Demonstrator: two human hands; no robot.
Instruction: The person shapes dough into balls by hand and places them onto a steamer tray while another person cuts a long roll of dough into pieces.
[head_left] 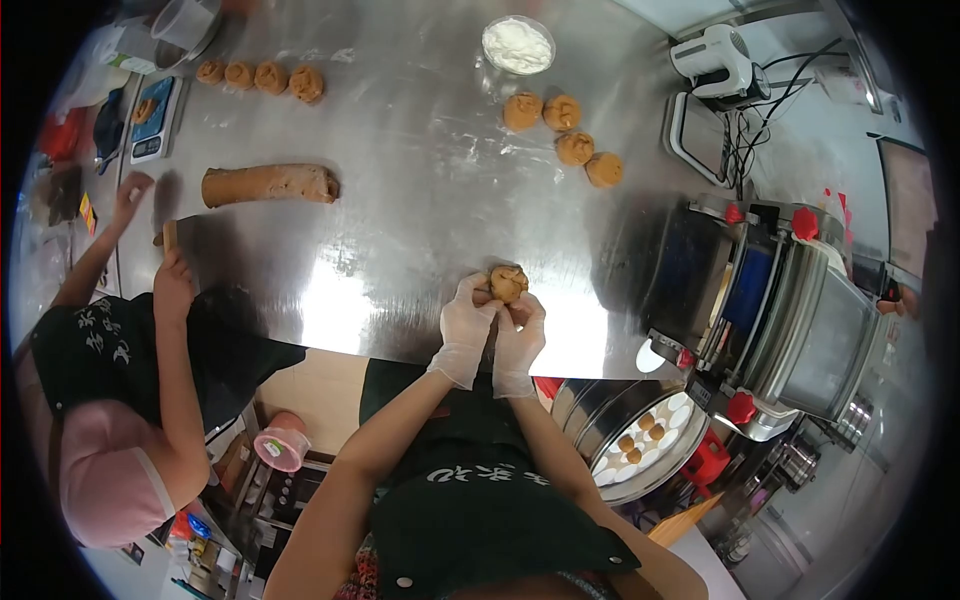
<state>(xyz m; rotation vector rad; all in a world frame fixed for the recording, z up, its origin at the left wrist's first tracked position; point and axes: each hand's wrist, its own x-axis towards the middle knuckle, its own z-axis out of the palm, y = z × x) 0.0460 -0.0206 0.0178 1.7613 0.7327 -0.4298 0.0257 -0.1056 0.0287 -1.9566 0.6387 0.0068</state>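
Both my hands wear thin clear gloves and meet near the front edge of the steel table. Between them is a round brown dough ball with a creased surface. My left hand has its fingers closed against the ball's left and lower side. From the lower right, the fingers of my right hand press on the same ball. Farther back on the right lie several more dough balls, beside a clear bowl of white powder.
At left, a co-worker's hand holds a wooden-handled tool near a brown dough log. Several dough pieces and a scale lie behind. A roller machine stands right; a steamer tray with dough balls sits below the edge.
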